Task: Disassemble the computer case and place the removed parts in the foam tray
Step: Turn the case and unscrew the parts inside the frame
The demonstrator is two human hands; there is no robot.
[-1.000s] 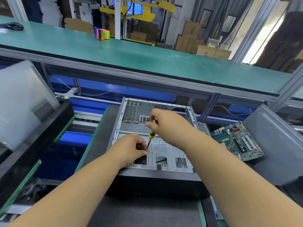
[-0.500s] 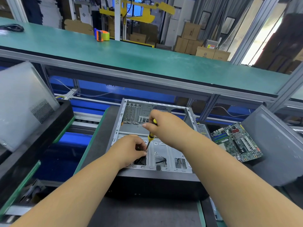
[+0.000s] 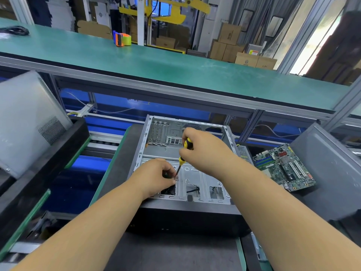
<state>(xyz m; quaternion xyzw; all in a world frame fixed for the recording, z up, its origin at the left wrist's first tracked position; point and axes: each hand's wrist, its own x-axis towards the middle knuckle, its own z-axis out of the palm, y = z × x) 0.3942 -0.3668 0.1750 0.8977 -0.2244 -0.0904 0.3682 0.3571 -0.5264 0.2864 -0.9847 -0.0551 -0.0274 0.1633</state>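
An open grey computer case (image 3: 207, 184) lies on its side on a dark mat in front of me. My right hand (image 3: 205, 151) grips a yellow-and-black screwdriver (image 3: 185, 151), tilted, with its tip down on the case's inner frame at the near left. My left hand (image 3: 156, 177) is inside the case, fingers curled and pinching the screwdriver's shaft near the tip. What the tip touches is hidden by my fingers. A green motherboard (image 3: 283, 167) lies to the right of the case on a dark grey tray (image 3: 330, 173).
A grey side panel (image 3: 25, 122) leans in a black tray (image 3: 48, 165) at the left. A green shelf (image 3: 175, 73) runs above the case with a tape dispenser (image 3: 122, 39) on it. Cardboard boxes are stacked behind.
Both hands stay at the same spot in the case. My right hand has shifted slightly on the screwdriver handle, as in turning it.
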